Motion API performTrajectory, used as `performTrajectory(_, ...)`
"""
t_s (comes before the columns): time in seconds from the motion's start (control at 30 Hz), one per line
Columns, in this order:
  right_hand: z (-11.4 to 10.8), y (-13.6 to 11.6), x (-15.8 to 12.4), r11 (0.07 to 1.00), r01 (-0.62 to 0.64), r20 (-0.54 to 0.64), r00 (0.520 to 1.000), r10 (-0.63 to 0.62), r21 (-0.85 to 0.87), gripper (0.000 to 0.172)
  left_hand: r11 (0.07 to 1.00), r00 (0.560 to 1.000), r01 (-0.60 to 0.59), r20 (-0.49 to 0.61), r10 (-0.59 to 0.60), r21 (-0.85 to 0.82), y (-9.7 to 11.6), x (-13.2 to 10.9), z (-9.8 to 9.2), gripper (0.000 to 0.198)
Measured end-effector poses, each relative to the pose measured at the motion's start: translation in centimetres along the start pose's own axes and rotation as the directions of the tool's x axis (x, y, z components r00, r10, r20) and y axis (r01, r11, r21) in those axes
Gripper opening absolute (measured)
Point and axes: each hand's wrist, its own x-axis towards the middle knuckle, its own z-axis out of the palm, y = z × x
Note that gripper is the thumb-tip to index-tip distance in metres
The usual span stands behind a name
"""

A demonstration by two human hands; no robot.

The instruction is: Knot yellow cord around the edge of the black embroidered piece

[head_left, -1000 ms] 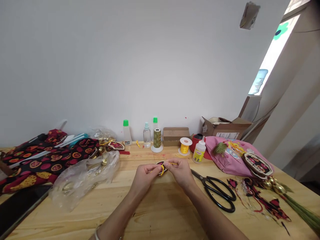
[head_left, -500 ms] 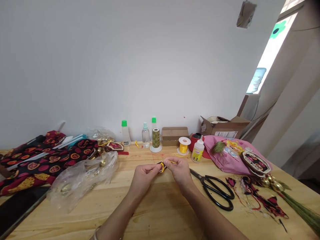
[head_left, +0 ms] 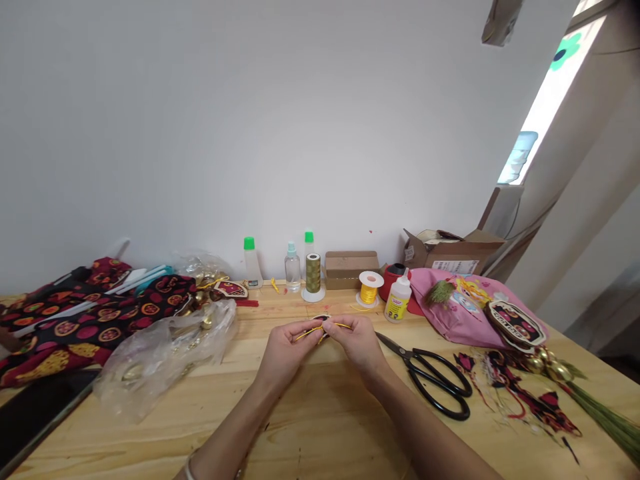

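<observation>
Both hands meet over the middle of the wooden table, fingers pinched. My left hand (head_left: 286, 347) is closed on a yellow cord (head_left: 309, 332), and part of the cord shows below its fingertips. Closed close beside it, my right hand (head_left: 357, 343) pinches the same cord, which also runs out over its fingers. Between the hands a small dark piece with a pale edge (head_left: 325, 317) shows just behind the fingertips; most of it is hidden. Black-handled scissors (head_left: 435, 377) lie open to the right of my right hand.
Behind the hands stand a yellow cord spool (head_left: 369, 293), a glue bottle (head_left: 398, 300), an olive thread cone (head_left: 313, 275) and a brown box (head_left: 351, 270). A plastic bag (head_left: 165, 367) and patterned fabric (head_left: 100, 313) lie left; a pink bag (head_left: 450, 320) and dark scraps (head_left: 530, 400) lie right.
The small piece has turned between my fingers, and less of the yellow knot shows now. The cord now stretches across both hands. The view has shifted slightly.
</observation>
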Motion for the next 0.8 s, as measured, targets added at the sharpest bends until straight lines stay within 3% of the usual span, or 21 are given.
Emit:
performTrajectory(0.2, 0.3, 0.1, 0.0, 0.999, -0.035, -0.032, 0.999, 0.036, 0.036, 0.017, 0.999, 0.996, 0.025, -0.081, -0.022, 0.037, -0.2, 0.0, -0.1, 0.025)
performTrajectory(0.43, -0.1, 0.2, 0.2, 0.998, -0.036, -0.042, 0.998, 0.039, 0.055, 0.018, 0.998, 0.997, 0.048, -0.055, -0.046, 0.045, -0.1, 0.0, 0.2, 0.026)
performTrajectory(0.8, 0.4, 0.6, 0.6, 0.98, 0.023, -0.093, 0.995, -0.041, -0.196, 0.017, 0.977, 0.994, 0.108, -0.021, -0.106, 0.181, -0.4, 0.7, -0.9, 0.028)
